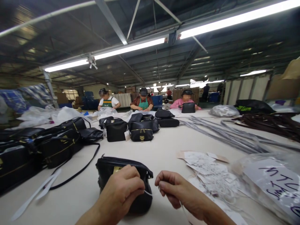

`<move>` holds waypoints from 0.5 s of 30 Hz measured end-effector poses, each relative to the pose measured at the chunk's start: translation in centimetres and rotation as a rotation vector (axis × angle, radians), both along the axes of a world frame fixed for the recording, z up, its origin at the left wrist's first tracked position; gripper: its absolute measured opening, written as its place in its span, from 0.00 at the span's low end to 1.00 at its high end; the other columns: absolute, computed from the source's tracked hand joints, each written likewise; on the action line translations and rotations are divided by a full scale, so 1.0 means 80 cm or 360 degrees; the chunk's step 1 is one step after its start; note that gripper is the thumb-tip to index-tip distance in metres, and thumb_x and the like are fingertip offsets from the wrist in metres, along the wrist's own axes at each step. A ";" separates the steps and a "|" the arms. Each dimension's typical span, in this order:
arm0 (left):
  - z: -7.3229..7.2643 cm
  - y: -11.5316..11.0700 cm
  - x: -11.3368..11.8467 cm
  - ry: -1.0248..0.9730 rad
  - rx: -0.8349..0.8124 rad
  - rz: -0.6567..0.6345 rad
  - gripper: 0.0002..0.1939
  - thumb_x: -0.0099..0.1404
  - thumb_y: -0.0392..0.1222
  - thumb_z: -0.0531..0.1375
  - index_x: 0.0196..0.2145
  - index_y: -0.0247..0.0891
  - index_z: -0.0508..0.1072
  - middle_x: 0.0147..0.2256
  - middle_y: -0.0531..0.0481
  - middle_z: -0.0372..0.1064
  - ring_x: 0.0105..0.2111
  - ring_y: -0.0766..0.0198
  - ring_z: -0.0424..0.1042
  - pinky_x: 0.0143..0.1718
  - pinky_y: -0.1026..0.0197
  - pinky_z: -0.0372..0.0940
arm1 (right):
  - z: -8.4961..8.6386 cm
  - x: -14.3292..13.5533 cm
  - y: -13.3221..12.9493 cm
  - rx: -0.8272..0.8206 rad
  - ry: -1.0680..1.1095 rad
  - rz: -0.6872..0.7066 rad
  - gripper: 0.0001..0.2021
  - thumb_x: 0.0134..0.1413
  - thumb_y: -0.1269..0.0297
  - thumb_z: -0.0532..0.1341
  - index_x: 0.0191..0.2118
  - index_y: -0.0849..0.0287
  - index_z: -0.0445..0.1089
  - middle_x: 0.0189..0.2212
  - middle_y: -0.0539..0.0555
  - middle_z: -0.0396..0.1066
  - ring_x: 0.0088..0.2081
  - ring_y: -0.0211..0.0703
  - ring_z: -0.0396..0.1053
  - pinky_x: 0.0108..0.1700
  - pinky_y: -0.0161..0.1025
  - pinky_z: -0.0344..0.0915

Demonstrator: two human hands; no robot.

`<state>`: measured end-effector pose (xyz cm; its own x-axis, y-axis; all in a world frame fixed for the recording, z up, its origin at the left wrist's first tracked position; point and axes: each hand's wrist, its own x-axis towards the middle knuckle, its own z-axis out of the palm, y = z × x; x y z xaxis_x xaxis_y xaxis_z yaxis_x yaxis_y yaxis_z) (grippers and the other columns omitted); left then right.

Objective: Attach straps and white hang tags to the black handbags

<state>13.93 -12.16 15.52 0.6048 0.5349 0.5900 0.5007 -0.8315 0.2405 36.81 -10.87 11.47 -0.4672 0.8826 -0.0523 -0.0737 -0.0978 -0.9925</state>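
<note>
A small black handbag (104, 170) with a top zip and a gold clasp stands right in front of me. My left hand (124, 187) is closed in a pinch in front of it and covers part of its face. From those fingertips a thin white string (148, 193) runs toward my right hand (174, 190). That hand is also pinched, just right of the bag, with string between thumb and fingers and a strand hanging below the palm. Whether the string loops through the bag is hidden.
A pile of white tags (208, 168) lies to the right, beside a clear plastic bag (269, 184) with handwriting. Grey wrapped straps (217, 131) stretch behind. Several black handbags (142, 131) stand mid-table, more (58, 143) at left. Three people sit across the table.
</note>
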 end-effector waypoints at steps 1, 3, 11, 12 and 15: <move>0.004 0.004 0.007 0.0019 0.0053 -0.0006 0.11 0.70 0.35 0.54 0.29 0.40 0.70 0.30 0.52 0.66 0.31 0.65 0.65 0.30 0.64 0.55 | 0.003 -0.003 -0.002 0.0046 -0.0023 -0.0022 0.15 0.50 0.53 0.65 0.37 0.61 0.71 0.25 0.45 0.66 0.17 0.26 0.50 0.18 0.29 0.45; 0.013 0.011 0.022 0.0082 0.0110 -0.0026 0.11 0.69 0.34 0.56 0.29 0.39 0.71 0.29 0.52 0.65 0.31 0.64 0.64 0.31 0.64 0.55 | 0.008 -0.008 -0.006 0.0130 -0.0019 -0.0024 0.17 0.49 0.54 0.66 0.41 0.60 0.73 0.33 0.49 0.69 0.19 0.26 0.51 0.19 0.30 0.46; 0.047 0.034 0.069 0.0382 -0.0140 0.0017 0.12 0.55 0.26 0.67 0.30 0.36 0.68 0.27 0.56 0.66 0.29 0.65 0.63 0.31 0.63 0.54 | 0.017 -0.006 -0.002 0.0173 0.0308 -0.0146 0.15 0.47 0.54 0.68 0.34 0.63 0.76 0.22 0.46 0.64 0.18 0.28 0.51 0.19 0.31 0.45; 0.050 0.036 0.072 0.0438 -0.0168 0.0014 0.12 0.55 0.26 0.67 0.30 0.36 0.68 0.26 0.57 0.66 0.28 0.65 0.63 0.30 0.63 0.54 | 0.017 -0.002 0.001 0.0164 0.0296 -0.0103 0.15 0.46 0.54 0.68 0.32 0.63 0.76 0.22 0.47 0.66 0.18 0.28 0.52 0.20 0.32 0.45; 0.054 0.041 0.078 0.0602 -0.0239 -0.0049 0.13 0.55 0.28 0.69 0.32 0.37 0.69 0.28 0.57 0.67 0.30 0.65 0.64 0.32 0.63 0.55 | 0.015 0.010 0.010 0.0206 0.0217 0.0018 0.12 0.45 0.58 0.67 0.28 0.64 0.75 0.23 0.50 0.70 0.18 0.28 0.53 0.20 0.32 0.46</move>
<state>20.17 -8.91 19.83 0.7814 0.5763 0.2395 0.5525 -0.8172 0.1641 37.59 -10.06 12.70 -0.4719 0.8726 0.1259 -0.2081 0.0285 -0.9777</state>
